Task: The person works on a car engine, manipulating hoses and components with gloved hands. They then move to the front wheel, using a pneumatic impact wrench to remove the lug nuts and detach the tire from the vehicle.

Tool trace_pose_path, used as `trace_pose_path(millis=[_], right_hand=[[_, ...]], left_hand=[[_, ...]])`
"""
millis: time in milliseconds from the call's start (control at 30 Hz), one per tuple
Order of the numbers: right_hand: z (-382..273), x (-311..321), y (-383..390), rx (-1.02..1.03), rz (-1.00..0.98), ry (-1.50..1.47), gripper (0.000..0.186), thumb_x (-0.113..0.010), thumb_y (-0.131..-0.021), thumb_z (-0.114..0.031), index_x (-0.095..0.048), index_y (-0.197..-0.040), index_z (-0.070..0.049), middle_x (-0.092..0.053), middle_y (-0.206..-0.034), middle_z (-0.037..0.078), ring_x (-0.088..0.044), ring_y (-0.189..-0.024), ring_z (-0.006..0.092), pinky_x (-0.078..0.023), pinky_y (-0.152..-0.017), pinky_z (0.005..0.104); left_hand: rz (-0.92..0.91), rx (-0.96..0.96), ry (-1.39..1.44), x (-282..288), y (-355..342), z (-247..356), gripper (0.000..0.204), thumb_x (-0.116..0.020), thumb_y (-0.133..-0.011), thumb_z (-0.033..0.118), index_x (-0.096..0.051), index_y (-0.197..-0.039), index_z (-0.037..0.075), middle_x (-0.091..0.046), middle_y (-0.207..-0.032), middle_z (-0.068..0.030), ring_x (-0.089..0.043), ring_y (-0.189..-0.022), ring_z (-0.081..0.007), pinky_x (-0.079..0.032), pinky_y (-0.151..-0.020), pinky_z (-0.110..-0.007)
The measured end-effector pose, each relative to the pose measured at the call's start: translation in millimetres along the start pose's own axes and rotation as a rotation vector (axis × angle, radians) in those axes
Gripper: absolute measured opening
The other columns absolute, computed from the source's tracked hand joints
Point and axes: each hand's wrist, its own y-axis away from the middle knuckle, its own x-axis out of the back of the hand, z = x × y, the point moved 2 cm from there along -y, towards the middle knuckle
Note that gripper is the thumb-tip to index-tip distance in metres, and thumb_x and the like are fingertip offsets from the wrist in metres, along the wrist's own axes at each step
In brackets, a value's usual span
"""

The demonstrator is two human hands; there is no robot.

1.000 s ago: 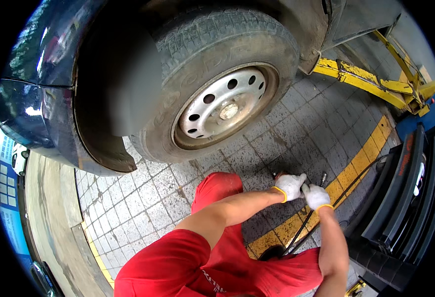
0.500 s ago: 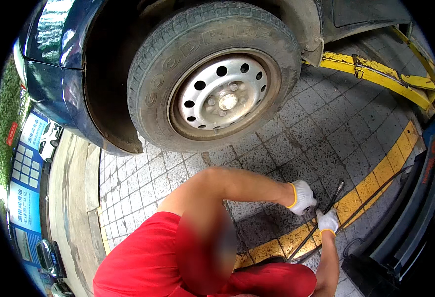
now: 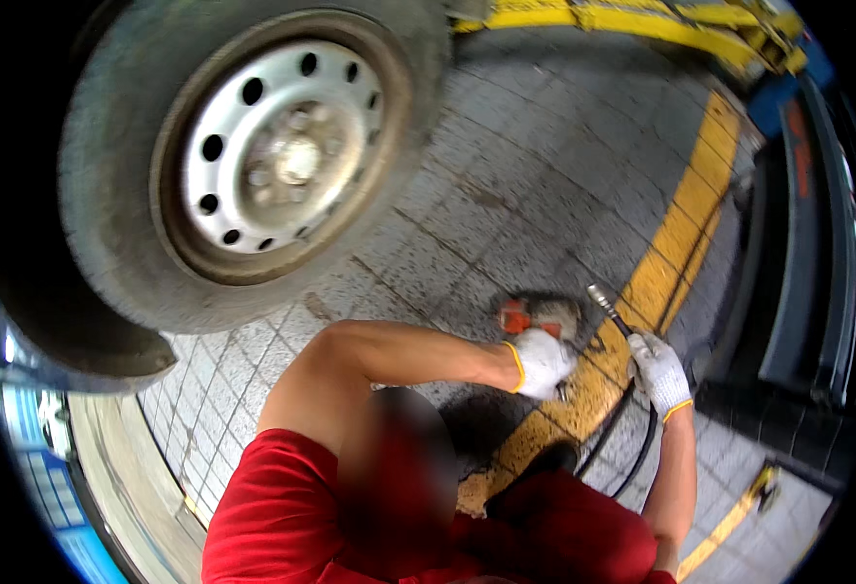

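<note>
My left hand (image 3: pixel 543 364), in a white knit glove with a yellow cuff, is closed round the handle of a worn grey-and-orange air impact wrench (image 3: pixel 552 313). A small metal fitting (image 3: pixel 562 392) sticks out below the fist. To its right, my gloved right hand (image 3: pixel 659 372) grips a black air hose (image 3: pixel 619 321) just behind its silvery metal coupling (image 3: pixel 600 297). The coupling points up and to the left, apart from the wrench. From the right hand the hose loops down toward my red-clad legs.
A car's front wheel (image 3: pixel 282 161) with a steel rim fills the upper left. Yellow lift arms (image 3: pixel 632 21) cross the top. A yellow painted stripe (image 3: pixel 676 219) runs over grey floor tiles (image 3: pixel 506 136). A dark panelled object (image 3: pixel 798 263) stands at right.
My view has swung, so the wheel sits farther left and larger. My hands have drawn apart, the right hand now holding the hose coupling upward. The wrench has come into sight.
</note>
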Motion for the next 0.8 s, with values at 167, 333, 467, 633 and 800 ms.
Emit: trace_pose_path(millis=[167, 333, 467, 633, 800], right_hand=[[9.6, 6.6, 73.4, -0.088, 0.075, 0.304, 0.042, -0.056, -0.107, -0.035, -0.071, -0.121, 0.002, -0.074, -0.089, 0.023, -0.070, -0.083, 0.0394, -0.052, -0.078, 0.0445], [65.8, 5.0, 122.0, -0.259, 0.101, -0.308, 0.040, -0.063, -0.106, -0.038, -0.068, -0.126, -0.003, -0.049, -0.067, -0.004, -0.037, -0.050, 0.0050, -0.027, -0.043, 0.0250], [65.7, 15.5, 139.0, -0.286, 0.008, -0.406, 0.032, -0.066, -0.106, -0.034, -0.067, -0.117, -0.004, -0.050, -0.067, -0.004, -0.036, -0.046, 0.0041, -0.024, -0.040, 0.0246], [58.8, 5.0, 133.9, -0.263, -0.035, -0.442, 0.055, -0.067, -0.105, -0.034, -0.057, -0.144, 0.004, -0.050, -0.068, -0.004, -0.036, -0.047, 0.0049, -0.026, -0.041, 0.0242], [53.1, 3.7, 128.3, -0.249, -0.047, -0.390, 0.059, -0.067, -0.105, -0.035, -0.055, -0.148, 0.004, -0.049, -0.068, -0.004, -0.036, -0.050, 0.0045, -0.027, -0.042, 0.0241]], left_hand=[[0.233, 0.040, -0.019, -4.3, -24.8, -1.7, 0.056, -0.058, -0.098, 0.057, -0.066, -0.095, 0.002, -0.073, -0.076, -0.0172, -0.072, -0.065, -0.0350, -0.056, -0.055, -0.049], [-0.027, 0.196, 0.023, 33.5, -41.5, -11.1, 0.064, -0.053, -0.100, 0.058, -0.068, -0.126, 0.001, -0.078, -0.089, -0.0199, -0.078, -0.081, -0.0325, -0.061, -0.068, -0.048], [-0.090, 0.255, 0.068, 46.8, -31.5, -13.9, 0.065, -0.055, -0.099, 0.060, -0.068, -0.134, 0.006, -0.078, -0.093, -0.0206, -0.077, -0.086, -0.0336, -0.062, -0.073, -0.047], [-0.110, 0.217, 0.115, 46.7, -23.1, -13.9, 0.067, -0.059, -0.095, 0.063, -0.068, -0.136, 0.011, -0.078, -0.103, -0.0210, -0.077, -0.096, -0.0344, -0.061, -0.084, -0.047], [-0.072, 0.199, 0.082, 32.5, -23.1, -12.5, 0.067, -0.063, -0.092, 0.062, -0.069, -0.136, 0.011, -0.079, -0.102, -0.0194, -0.077, -0.096, -0.0350, -0.061, -0.083, -0.048]])
